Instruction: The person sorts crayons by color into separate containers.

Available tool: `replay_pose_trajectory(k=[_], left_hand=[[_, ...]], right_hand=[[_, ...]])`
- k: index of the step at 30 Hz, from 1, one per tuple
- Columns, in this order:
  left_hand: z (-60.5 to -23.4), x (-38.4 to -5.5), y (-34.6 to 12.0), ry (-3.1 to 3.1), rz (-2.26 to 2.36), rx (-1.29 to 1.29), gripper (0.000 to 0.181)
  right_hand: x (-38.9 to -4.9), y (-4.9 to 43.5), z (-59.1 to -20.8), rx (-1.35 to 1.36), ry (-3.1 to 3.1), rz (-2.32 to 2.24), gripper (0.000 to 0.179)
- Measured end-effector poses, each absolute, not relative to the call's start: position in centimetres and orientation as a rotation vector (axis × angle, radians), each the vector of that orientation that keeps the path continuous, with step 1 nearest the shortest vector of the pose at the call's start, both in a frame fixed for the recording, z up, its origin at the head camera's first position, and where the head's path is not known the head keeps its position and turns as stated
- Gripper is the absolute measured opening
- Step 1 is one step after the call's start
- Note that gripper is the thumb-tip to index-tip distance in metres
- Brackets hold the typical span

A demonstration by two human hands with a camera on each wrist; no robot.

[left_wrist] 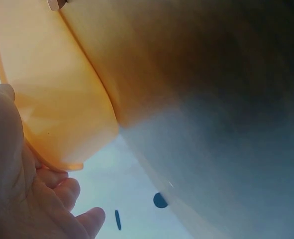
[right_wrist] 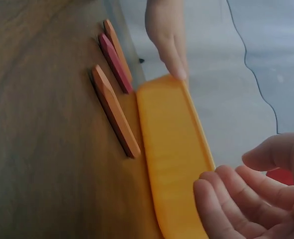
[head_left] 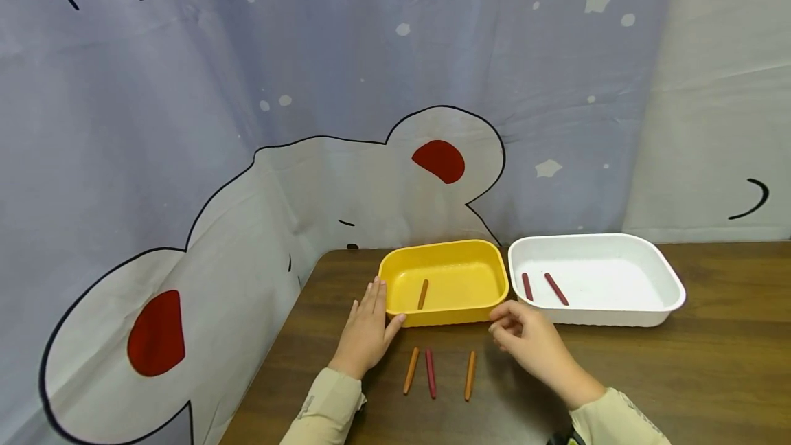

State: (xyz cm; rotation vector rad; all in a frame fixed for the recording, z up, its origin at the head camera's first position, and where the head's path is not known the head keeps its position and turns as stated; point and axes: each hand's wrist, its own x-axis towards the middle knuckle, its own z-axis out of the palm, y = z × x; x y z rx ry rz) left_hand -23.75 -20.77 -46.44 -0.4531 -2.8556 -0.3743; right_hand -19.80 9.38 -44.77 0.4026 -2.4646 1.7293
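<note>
A yellow tray (head_left: pixel 445 318) stands on the table with one orange-brown crayon (head_left: pixel 423 294) inside. My left hand (head_left: pixel 364 332) rests against its left side, fingers extended along the rim and thumb at the front corner. Near the tray's front right corner is my right hand (head_left: pixel 528 342), fingers loosely bent with nothing between them; in the right wrist view its fingertips (right_wrist: pixel 226 174) overlap the tray's edge, and contact cannot be told. In front of the tray lie an orange crayon (head_left: pixel 410 371), a dark red crayon (head_left: pixel 430 373) and another orange crayon (head_left: pixel 470 376).
Right of the yellow tray stands a white tray (head_left: pixel 618 318) with two dark red crayons (head_left: pixel 556 289) in its left part. Both sit at the back of the brown wooden table (head_left: pixel 729 362), against a printed cloth backdrop (head_left: pixel 340 53).
</note>
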Motion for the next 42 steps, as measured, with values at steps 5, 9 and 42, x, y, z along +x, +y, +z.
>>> replay_pose_trajectory(k=[5, 9, 42], left_hand=[[-46.4, -23.7, -20.7, -2.862, -0.373, -0.449, 0.076], [-46.4, -23.6, -20.7, -2.871, -0.372, -0.445, 0.077], [-46.2, -23.7, -20.6, -2.860, -0.382, -0.452, 0.075]], right_hand=[[-19.6, 8.6, -45.4, 0.409, -2.537, 1.724, 0.010], [-19.3, 8.0, -45.8, 0.344, -2.606, 1.720, 0.008], [-20.1, 4.9, -46.8, 0.177, -2.930, 1.208, 0.035]])
